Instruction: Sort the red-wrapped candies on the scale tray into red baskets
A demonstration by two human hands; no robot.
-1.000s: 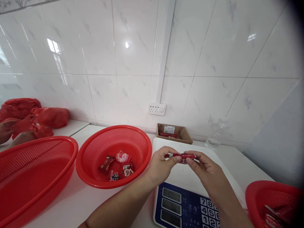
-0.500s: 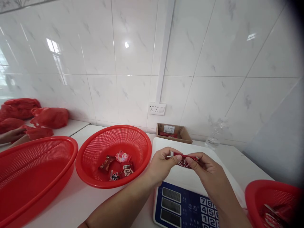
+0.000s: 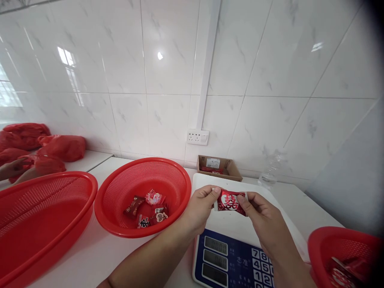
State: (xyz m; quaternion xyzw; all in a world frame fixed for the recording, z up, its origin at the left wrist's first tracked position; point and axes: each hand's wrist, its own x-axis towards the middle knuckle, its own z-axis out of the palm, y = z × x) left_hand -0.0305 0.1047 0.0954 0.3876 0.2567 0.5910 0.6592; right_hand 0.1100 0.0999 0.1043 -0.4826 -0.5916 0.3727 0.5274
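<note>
Between both hands a small red candy packet (image 3: 229, 201) with a pink double-happiness print is stretched flat, its printed face toward me. My left hand (image 3: 204, 204) pinches its left end, and my right hand (image 3: 259, 212) pinches the right end with thumb and fingers. The packet hangs above the white pan (image 3: 219, 228) of a digital scale, whose blue keypad panel (image 3: 234, 260) faces me. Left of my hands, a red plastic basket (image 3: 112, 188) holds several wrapped sweets (image 3: 150, 210) in red, pink and brown.
Another red basket (image 3: 87, 188) stands at the left, and a third (image 3: 324, 236) with packets at the right. A cardboard box (image 3: 237, 172) and a clear plastic bottle (image 3: 270, 174) sit by the wall. Far left, another person's hands (image 3: 18, 170) touch red bags (image 3: 63, 148).
The packet has been tilted from nearly edge-on so its printed face now shows. Both my hands keep their pinch on it. The other person's hands have shifted slightly at the bag.
</note>
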